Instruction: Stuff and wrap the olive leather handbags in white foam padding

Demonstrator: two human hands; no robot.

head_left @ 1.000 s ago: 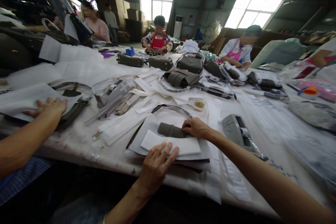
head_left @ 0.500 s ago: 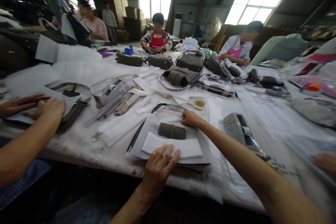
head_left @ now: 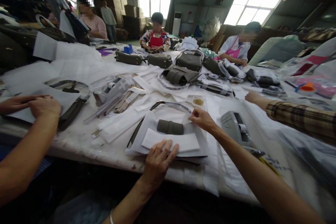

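Two hands flank the grey leather piece (head_left: 170, 127), lying crosswise on the desk (head_left: 78, 140): right hand (head_left: 202, 119) just off its right end, fingers (head_left: 195, 113) pinching the wrapping paper (head_left: 149, 126) edge; left hand (head_left: 159, 157) on its near side, fingers (head_left: 168, 147) flat and empty on the white sheet (head_left: 183, 142).

Single head-worn camera, facing forward-down over table (head_left: 78, 141); left hand (head_left: 157, 162), right hand (head_left: 202, 119) close in foreground.

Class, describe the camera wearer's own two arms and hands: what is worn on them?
Both the left hand and right hand are bare, ungloved; no sleeves show on either forearm. A thin pale bangle circles the left wrist.
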